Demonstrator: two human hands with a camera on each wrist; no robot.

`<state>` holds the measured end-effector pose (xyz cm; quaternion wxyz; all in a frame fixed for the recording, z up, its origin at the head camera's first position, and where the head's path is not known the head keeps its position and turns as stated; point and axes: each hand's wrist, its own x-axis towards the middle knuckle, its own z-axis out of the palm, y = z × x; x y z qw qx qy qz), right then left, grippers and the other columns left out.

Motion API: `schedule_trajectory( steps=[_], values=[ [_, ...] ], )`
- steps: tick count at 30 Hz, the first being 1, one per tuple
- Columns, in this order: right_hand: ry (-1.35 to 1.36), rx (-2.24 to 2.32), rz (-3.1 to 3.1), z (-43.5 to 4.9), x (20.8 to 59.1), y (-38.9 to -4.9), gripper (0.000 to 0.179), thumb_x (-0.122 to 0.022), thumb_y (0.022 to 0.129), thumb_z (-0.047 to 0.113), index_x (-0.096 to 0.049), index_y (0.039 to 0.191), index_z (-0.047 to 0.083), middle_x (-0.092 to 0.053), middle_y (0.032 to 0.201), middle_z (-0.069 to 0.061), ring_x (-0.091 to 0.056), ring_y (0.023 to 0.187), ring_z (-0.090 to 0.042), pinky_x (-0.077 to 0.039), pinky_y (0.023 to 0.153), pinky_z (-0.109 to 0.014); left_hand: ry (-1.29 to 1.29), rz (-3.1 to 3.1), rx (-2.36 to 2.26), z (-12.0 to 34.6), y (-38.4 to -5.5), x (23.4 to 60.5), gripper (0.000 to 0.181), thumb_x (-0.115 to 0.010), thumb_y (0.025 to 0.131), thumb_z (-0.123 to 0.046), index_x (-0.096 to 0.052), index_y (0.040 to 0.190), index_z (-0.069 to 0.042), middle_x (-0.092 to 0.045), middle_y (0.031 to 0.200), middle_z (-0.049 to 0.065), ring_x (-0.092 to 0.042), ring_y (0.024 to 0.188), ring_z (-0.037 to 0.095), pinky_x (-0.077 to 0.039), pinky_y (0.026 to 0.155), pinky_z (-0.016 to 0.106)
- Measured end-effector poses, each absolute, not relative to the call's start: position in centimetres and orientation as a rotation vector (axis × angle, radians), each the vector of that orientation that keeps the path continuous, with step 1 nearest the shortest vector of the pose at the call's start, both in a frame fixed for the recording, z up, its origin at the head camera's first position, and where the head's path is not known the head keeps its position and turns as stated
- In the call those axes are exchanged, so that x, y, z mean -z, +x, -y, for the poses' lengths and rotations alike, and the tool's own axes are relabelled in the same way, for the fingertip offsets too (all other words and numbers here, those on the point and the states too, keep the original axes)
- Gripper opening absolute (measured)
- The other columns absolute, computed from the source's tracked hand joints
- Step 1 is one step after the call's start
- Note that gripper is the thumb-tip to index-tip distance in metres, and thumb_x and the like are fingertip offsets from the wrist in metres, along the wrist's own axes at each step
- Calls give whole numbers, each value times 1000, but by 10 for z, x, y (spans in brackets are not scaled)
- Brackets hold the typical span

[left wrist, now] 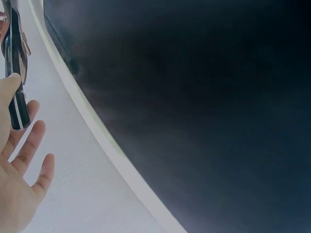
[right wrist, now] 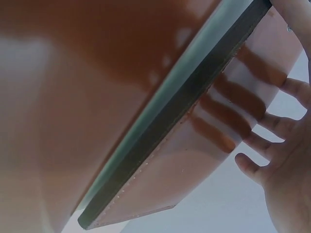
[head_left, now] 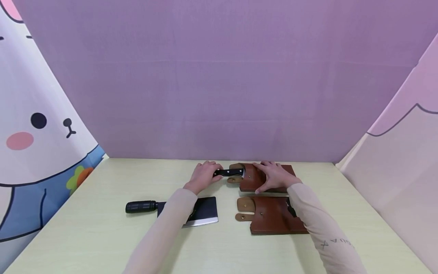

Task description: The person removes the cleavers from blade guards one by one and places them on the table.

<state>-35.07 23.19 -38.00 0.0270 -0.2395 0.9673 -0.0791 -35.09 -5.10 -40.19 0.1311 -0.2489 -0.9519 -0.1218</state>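
My left hand (head_left: 202, 177) pinches the end of a black riveted handle of a knife (head_left: 233, 172), thumb on one side and fingertips at the other. Only a sliver of silvery metal shows beyond that handle; the blade is hidden inside a brown leather sheath (head_left: 251, 183) with a tan snap strap. Over this sheath my right hand (head_left: 275, 177) is spread, thumb near its front edge. In the right wrist view the fingers (right wrist: 277, 126) reach straight to the far edge of the sheath (right wrist: 194, 160). The left wrist view also shows the knife handle (left wrist: 19, 109) by the thumb.
A cleaver (head_left: 207, 208) with a black grip lies under my left forearm. A second brown sheath (head_left: 273, 219), its tan strap unfastened, lies in front of the first, partly under my right sleeve. A purple cloth wall (head_left: 219, 95) borders the pale table (head_left: 102, 236).
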Motion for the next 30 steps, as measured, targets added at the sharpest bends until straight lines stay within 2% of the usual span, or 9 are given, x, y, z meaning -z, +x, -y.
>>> schedule_trajectory(
  steps=[30],
  values=[
    [-753, 227, -2998, -232, 379, -347, 106, -77, 57, 59, -31, 143, 17, -39, 138, -19, -34, 123, -40, -23, 101, -63, -731, 2719, 359, 57, -350, 402, 26, -64, 84, -34, -64, 106, -19, -64, 99, -1, -57, 98, 21, -45, 79, 45]
  ],
)
